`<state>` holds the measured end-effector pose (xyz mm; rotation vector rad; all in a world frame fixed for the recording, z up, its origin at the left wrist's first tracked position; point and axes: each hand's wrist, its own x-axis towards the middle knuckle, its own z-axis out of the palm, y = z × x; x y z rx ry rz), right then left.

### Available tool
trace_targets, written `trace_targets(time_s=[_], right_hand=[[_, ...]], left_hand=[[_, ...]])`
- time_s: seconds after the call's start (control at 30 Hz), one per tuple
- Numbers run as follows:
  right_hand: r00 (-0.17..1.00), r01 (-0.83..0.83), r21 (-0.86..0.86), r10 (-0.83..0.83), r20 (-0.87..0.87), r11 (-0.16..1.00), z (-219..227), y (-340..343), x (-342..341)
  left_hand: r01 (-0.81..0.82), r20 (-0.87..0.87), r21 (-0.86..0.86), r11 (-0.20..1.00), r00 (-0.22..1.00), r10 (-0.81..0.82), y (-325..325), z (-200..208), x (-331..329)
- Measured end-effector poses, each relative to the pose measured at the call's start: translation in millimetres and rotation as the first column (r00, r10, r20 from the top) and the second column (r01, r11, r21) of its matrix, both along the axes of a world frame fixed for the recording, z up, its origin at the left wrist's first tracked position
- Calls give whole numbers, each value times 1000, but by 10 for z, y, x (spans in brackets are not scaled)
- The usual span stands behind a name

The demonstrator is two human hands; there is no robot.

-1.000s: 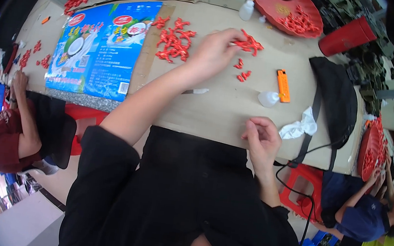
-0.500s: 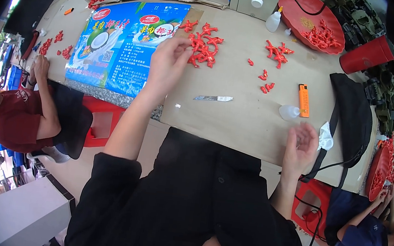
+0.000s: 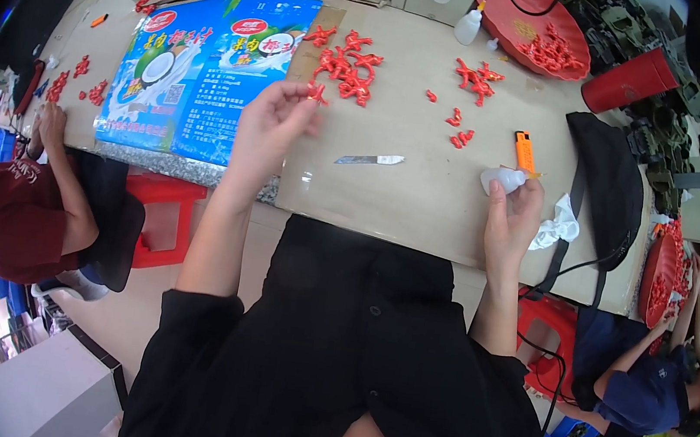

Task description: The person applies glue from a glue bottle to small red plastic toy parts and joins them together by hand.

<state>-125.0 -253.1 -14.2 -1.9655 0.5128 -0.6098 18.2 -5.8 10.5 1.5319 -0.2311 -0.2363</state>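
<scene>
Over the table's left half, my left hand [image 3: 272,126] pinches a small red plastic piece [image 3: 318,92] between thumb and fingers. Just beyond it lies a cluster of glossy red branching figures [image 3: 353,69]. My right hand [image 3: 512,217] has its fingers closed round a small translucent squeeze bottle [image 3: 500,179], which is tilted with its nozzle toward the right. Behind that bottle is a slim orange object [image 3: 524,151], whose kind I cannot make out. A pointed silver blade [image 3: 370,160] rests on the table between my hands.
Beyond my right hand lie several small red parts [image 3: 455,118] and a red figure group [image 3: 477,81]. A white bottle [image 3: 468,28], a red tray [image 3: 559,13], a red cup [image 3: 631,80] and a black bag [image 3: 614,190] stand farther off. Co-workers sit at both sides.
My left hand has drawn back from the cluster with a red piece in its fingers. My right hand has taken hold of the small bottle and tilted it.
</scene>
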Motion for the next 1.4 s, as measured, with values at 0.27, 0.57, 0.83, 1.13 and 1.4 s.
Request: trace_targets(time_s=[0.27, 0.57, 0.83, 1.13, 1.4], right_hand=[[832, -550, 589, 326, 450, 592, 338, 331, -55], [808, -590, 718, 283, 517, 369, 246, 581, -45], [808, -588, 711, 256, 530, 385, 84, 488, -1], [814, -581, 770, 215, 540, 263, 124, 443, 66], [836, -544, 776, 131, 532, 318, 163, 331, 80]], left_hand=[[502, -166, -176, 847, 833, -528, -399, 17, -597], [436, -283, -455, 776, 756, -591, -552, -29, -646], [311, -376, -631, 710, 678, -632, -559, -154, -727], [322, -356, -693, 645, 626, -694, -536, -202, -727], [318, -283, -528, 787, 808, -516, -475, -143, -622]])
